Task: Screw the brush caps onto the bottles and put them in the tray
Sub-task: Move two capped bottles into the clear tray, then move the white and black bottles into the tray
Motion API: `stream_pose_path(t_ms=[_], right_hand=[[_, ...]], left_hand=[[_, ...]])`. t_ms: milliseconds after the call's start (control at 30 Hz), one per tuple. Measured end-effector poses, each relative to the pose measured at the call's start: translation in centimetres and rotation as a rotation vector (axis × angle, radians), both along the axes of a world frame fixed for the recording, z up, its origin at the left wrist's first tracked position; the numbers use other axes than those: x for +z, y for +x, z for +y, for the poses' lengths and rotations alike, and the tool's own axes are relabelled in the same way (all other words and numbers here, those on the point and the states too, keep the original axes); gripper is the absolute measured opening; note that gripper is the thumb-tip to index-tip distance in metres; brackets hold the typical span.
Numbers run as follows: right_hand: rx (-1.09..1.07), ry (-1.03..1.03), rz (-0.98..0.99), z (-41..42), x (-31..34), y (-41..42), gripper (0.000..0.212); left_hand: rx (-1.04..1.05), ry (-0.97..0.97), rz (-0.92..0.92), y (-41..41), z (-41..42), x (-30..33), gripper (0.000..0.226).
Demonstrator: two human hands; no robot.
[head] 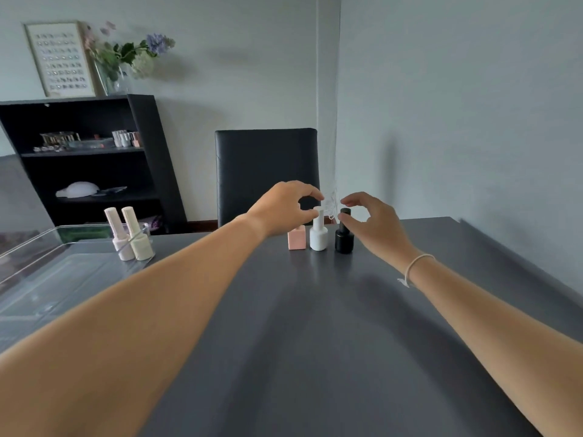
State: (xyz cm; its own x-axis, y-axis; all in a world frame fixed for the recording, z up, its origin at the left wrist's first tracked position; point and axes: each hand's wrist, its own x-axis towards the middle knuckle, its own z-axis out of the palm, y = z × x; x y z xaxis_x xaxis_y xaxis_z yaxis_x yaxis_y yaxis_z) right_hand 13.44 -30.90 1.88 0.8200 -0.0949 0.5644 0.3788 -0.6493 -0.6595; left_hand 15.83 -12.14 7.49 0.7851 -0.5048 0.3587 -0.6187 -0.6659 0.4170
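Observation:
Three small bottles stand in a row at the far middle of the dark table: a pink square bottle point(297, 237), a white bottle point(318, 236) and a black bottle point(344, 238). My left hand point(284, 206) hovers over the pink and white bottles, its fingers curled apart around the white bottle's neck, and I cannot tell whether they touch it. My right hand point(372, 220) is beside the black bottle, thumb and fingers apart near its top. Two capped bottles, pale pink point(120, 234) and cream point(138, 236), stand in the far corner of the clear tray point(47, 272) at left.
A black chair point(266, 171) stands behind the table's far edge. A black shelf unit point(85, 159) with small items sits at back left, a framed chart and a vase of flowers on top. The wall runs along the right side of the grey table point(315, 326).

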Motion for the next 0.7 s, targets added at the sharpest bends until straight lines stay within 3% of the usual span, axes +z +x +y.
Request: stream_pose_path(t_ms=[700], right_hand=[[0.023,0.087,-0.019,-0.1,-0.8,0.1,0.012]], left_hand=[[0.091,-0.108,0.063,1.4,-2.0,-1.5,0.015]])
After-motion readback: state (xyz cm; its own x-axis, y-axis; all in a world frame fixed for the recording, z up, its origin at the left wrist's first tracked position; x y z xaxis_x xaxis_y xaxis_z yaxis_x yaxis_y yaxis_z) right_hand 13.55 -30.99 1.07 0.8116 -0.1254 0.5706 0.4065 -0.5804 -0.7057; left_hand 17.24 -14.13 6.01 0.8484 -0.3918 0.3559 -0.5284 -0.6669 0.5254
